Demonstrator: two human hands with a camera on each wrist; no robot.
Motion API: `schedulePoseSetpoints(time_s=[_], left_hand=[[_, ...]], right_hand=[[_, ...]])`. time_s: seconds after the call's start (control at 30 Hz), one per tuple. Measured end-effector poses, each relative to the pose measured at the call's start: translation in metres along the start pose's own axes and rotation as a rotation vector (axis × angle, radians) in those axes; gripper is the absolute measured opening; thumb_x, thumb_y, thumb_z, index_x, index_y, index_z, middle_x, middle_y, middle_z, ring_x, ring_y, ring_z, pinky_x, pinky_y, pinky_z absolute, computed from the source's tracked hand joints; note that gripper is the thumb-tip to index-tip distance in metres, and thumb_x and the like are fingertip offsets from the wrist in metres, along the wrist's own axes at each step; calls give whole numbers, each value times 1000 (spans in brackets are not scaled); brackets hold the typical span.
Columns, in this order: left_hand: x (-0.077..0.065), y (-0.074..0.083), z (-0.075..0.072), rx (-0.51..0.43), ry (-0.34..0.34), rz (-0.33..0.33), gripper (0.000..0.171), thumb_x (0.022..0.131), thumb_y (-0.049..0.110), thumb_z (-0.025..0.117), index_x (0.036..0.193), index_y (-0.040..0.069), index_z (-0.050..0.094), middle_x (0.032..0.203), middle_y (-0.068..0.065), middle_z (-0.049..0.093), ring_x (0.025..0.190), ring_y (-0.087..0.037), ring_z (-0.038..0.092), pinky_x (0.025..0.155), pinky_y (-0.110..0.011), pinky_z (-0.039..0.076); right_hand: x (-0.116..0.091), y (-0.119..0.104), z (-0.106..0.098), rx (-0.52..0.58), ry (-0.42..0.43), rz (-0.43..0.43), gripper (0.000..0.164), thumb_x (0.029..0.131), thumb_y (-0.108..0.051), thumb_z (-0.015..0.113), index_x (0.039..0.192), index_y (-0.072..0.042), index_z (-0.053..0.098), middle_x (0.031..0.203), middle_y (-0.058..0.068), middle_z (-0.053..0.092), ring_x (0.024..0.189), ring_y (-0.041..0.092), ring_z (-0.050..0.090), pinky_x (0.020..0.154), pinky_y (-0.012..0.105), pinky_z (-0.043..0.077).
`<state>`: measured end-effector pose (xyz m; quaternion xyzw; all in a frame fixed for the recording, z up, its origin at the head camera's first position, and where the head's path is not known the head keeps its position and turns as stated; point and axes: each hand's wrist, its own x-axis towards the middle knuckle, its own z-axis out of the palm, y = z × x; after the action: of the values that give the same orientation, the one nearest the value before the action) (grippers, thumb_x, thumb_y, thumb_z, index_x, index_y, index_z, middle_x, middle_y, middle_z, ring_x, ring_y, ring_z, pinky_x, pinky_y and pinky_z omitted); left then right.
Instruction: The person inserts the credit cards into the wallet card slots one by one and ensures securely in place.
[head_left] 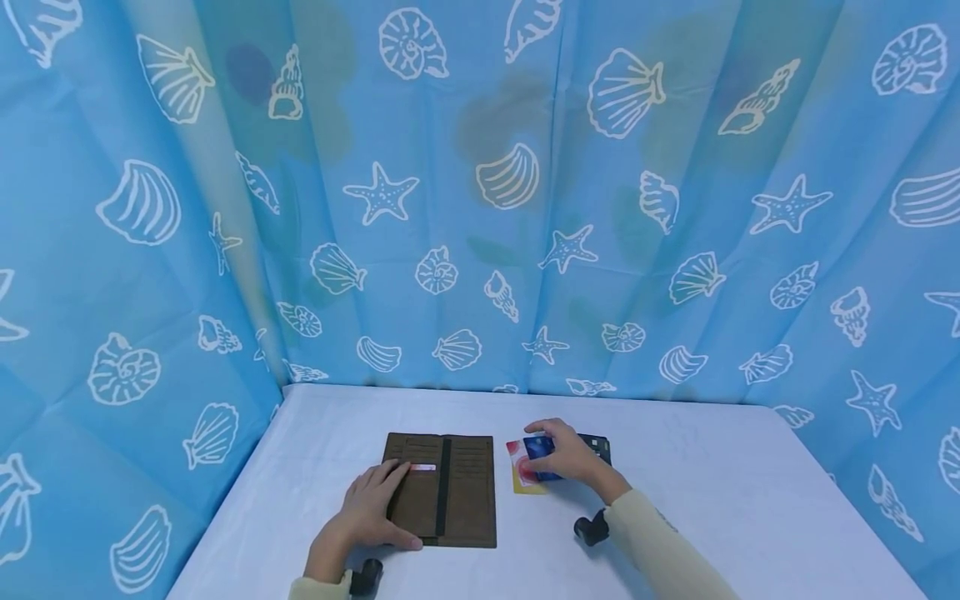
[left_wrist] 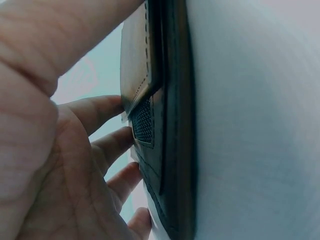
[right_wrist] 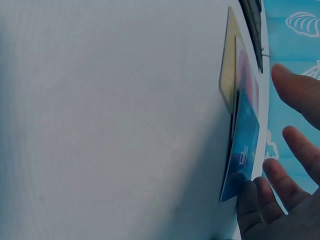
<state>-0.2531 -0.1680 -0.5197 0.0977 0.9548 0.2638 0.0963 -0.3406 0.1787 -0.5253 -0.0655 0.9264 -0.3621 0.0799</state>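
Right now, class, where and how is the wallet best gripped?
Perhaps pinch the wallet at its bare near-right corner, coming from the near side: it is thin and lies open, the left hand touches its left side, and the cards leave that corner free.

The left hand [head_left: 367, 507] rests on an open brown wallet [head_left: 472, 500] – the right hand [head_left: 570, 457] over overlapping cards [head_left: 537, 447].

The brown wallet [head_left: 474, 504] looks like matt leather with stitched edges; a dark strip [left_wrist: 143, 122] set into it has a coarse, woven texture. The blue card [right_wrist: 243, 150] looks like smooth, glossy plastic. Matt white cloth [head_left: 720, 500] covers the table [head_left: 697, 450]; the curtain [head_left: 465, 108] is smooth, creased fabric. The sleeve [head_left: 663, 542] looks like cloth.
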Motion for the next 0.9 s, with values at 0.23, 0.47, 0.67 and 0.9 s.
schedulePoseSetpoints(time_s=[0.23, 0.47, 0.67, 0.9], left_hand=[[0, -1, 1, -2, -3, -3, 119, 55, 50, 94, 151, 8, 37, 156, -19, 33, 142, -42, 29, 117, -66, 20], [2, -2, 1, -10, 0, 13, 120, 55, 52, 93, 152, 8, 36, 156, -18, 33, 143, -42, 28, 117, -65, 20], [1, -4, 3, -9, -5, 12, 120, 55, 51, 94, 151, 8, 37, 156, -19, 33, 142, -43, 29, 117, -66, 21], [0, -1, 0, -12, -9, -1, 119, 56, 50, 94, 151, 8, 37, 156, -19, 33, 142, -42, 28, 117, -66, 20]], right_hand=[[-1, -1, -1, -11, -9, 10, 59, 76, -29, 86, 129, -24, 60, 145, 14, 46, 132, 39, 45, 103, 61, 46], [5, 2, -2, -26, -50, 24, 65, 77, -22, 85, 135, -24, 56, 146, 14, 43, 132, 39, 44, 102, 60, 47], [9, 1, -3, -41, -96, 24, 73, 75, -21, 86, 140, -23, 52, 150, 15, 39, 134, 40, 43, 106, 62, 43], [12, 3, -3, -55, -72, 63, 72, 74, -25, 88, 137, -25, 53, 147, 16, 37, 128, 39, 47, 102, 62, 47]])
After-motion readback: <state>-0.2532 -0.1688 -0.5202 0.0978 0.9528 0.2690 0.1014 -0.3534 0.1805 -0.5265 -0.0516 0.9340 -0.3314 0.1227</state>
